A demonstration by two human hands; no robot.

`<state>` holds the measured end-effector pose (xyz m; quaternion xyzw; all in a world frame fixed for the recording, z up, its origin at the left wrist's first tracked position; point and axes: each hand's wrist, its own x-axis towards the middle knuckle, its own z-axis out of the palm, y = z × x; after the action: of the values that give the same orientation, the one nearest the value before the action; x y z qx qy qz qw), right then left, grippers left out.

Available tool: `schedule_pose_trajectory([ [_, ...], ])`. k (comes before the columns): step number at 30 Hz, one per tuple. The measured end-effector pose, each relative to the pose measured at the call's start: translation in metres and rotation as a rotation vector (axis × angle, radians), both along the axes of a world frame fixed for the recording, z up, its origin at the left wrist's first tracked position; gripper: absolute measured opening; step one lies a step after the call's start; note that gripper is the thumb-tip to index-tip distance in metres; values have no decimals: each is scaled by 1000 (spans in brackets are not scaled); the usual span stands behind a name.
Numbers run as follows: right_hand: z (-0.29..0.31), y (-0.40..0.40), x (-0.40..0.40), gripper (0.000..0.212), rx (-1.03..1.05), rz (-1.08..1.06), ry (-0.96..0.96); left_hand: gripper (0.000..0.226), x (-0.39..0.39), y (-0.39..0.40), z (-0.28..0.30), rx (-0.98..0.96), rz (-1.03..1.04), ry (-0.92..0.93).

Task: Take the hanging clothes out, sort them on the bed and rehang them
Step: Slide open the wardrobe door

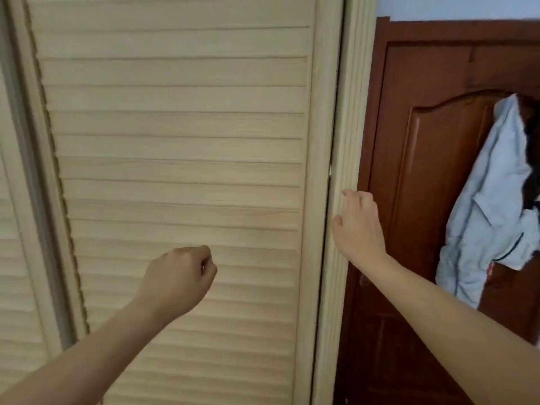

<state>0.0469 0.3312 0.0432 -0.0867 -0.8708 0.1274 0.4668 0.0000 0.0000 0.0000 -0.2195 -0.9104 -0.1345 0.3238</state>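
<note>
A pale louvred wardrobe door point(181, 171), closed, is filling most of the view; its horizontal slats are running from a left stile to a right stile. A second louvred panel point(14, 273) is showing at the far left edge. To the right, a fluted wardrobe frame post point(349, 112) is standing beside a reddish-brown room door point(423, 171). A light blue garment point(491, 200) with dark piping is hanging over that room door's upper right area, with a dark item partly showing behind it. The hanging clothes of the task are not visible, the wardrobe door being shut in front of them.

The right hand point(358, 226) is resting against the frame post, its fingers curling around the post's edge at the narrow gap beside the wardrobe door. The left hand point(178, 276) is raised in front of the slats, curled into a loose fist and holding nothing; contact with the slats cannot be told.
</note>
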Motion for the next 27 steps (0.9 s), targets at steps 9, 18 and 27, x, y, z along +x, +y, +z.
schedule_pose_trajectory([
  [9, 11, 31, -84, 77, -79, -107, 49, 39, -136, 171, 38, -61, -381, 236],
  [18, -15, 61, -115, 73, 44, -100, 379, 60, -184, 278, 58, 182, -336, 409],
  [27, -14, 59, -111, 71, 41, -157, 313, 72, -194, 283, 47, 135, -255, 528],
])
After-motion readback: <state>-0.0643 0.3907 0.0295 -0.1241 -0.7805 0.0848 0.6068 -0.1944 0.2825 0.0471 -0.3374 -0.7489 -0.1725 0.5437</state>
